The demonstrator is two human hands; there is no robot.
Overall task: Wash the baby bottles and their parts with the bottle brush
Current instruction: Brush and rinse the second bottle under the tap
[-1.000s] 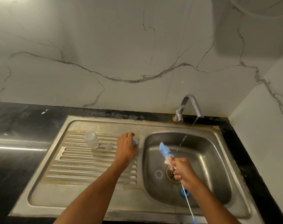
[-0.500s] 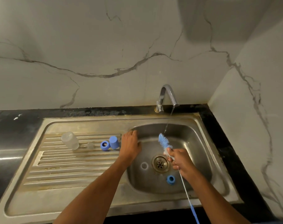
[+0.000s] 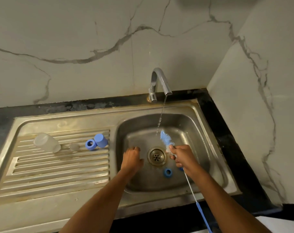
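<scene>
Water runs in a thin stream from the tap point(image 3: 159, 81) at the sink's point(image 3: 210, 125) back rim onto the bottle brush point(image 3: 166, 140), whose wire stem the right hand point(image 3: 181, 157) grips just right of the drain point(image 3: 156, 156). The left hand point(image 3: 132, 159) reaches to the basin floor left of the drain, fingers curled; whether it holds anything I cannot tell. One blue ring point(image 3: 167, 172) lies near the basin's front. On the drainboard's point(image 3: 58, 165) back edge rest a clear bottle point(image 3: 46, 142), a small clear part point(image 3: 74, 146), a second blue ring point(image 3: 90, 144) and a blue cap point(image 3: 100, 140). Picking up the next part probably goes best by pinching its rim and turning it under the bristles.
</scene>
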